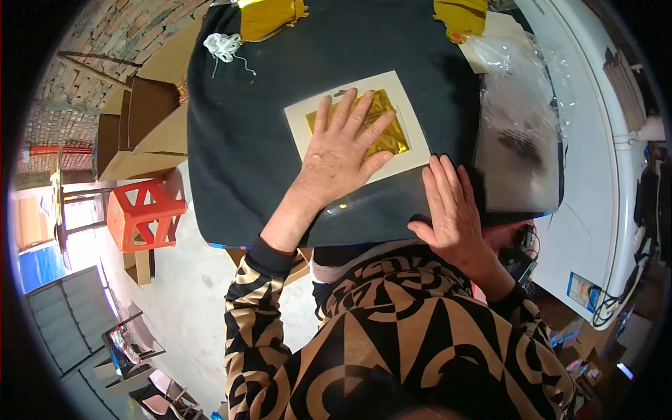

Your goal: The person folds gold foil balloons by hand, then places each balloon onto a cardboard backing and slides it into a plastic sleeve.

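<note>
On the black cloth of the table [245,168] lies a white card [402,87] with a hang hole near its far edge, and a shiny gold foil packet [399,140] rests on it. My left hand [339,143] is spread flat over packet and card, covering their middle. A clear plastic sleeve appears to reach out from the card's near edge. My right hand [451,206] lies with fingers stretched out on the cloth, its fingertips at the card's near right corner. Neither hand grasps anything.
A stack of clear plastic bags [518,168] lies at the right. Gold foil packets [273,17] and a bundle of white string [222,47] sit at the far left; another gold packet [462,15] is far right. Left of the table stand cardboard boxes [150,112] and a red stool [143,213].
</note>
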Demonstrator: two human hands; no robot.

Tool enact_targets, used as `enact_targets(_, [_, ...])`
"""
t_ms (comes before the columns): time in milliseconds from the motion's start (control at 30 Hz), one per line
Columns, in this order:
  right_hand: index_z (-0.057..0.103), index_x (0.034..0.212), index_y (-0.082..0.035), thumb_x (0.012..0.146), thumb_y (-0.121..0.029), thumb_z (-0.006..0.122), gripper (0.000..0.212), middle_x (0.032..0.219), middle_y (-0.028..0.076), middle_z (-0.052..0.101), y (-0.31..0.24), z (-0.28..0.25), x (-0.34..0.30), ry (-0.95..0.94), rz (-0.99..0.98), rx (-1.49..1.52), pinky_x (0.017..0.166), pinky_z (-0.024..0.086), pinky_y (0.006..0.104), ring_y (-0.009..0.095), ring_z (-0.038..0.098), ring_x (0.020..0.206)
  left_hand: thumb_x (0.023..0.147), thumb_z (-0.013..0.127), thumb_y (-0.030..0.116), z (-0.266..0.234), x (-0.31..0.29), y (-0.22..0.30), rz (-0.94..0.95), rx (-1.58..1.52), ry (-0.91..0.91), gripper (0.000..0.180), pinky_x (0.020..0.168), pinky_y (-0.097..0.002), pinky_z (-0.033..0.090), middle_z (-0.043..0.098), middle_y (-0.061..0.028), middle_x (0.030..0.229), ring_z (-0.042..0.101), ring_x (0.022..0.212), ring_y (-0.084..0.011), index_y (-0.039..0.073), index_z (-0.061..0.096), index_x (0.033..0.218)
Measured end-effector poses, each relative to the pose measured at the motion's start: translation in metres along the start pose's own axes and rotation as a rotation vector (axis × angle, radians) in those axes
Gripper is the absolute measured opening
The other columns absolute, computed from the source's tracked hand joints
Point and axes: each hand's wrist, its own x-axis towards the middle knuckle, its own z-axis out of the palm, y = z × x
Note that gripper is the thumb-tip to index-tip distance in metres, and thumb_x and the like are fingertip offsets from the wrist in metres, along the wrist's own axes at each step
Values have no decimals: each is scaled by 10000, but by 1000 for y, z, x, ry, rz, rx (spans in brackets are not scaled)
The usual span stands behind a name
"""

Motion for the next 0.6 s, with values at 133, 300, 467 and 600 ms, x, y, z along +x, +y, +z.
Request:
enact_targets(133, [584,1404,114,842,-301,822,738,1497,275,525,0,-3,-16,90,-61,41,1235,363,606,474,472,1444,1089,518,570,3,0,-2,30,-32,40,643,1320,-651,168,417,-183,1701,293,1618,-414,223,511,1630])
enact_targets(300, [622,1293,-5,838,-74,771,483,1219,174,614,12,-1,-14,243,-122,152,1012,479,525,399,584,1117,1088,518,580,5,0,-1,43,-24,33,642,1326,-636,172,418,-175,1702,298,1621,-399,239,510,1632])
enact_targets(467, [671,1216,1,819,28,705,399,1154,145,628,21,2,4,293,-62,6,943,486,478,361,601,1052,1097,504,585,0,0,-1,51,-34,21,627,1330,-628,175,426,-151,1703,307,1621,-383,264,506,1635])
enact_targets(600, [695,1192,-6,804,59,659,395,1140,142,638,19,-2,-8,237,-108,111,922,498,470,346,609,1041,1095,503,586,3,-2,-2,77,-24,19,624,1329,-620,192,432,-148,1699,326,1612,-385,269,510,1632])
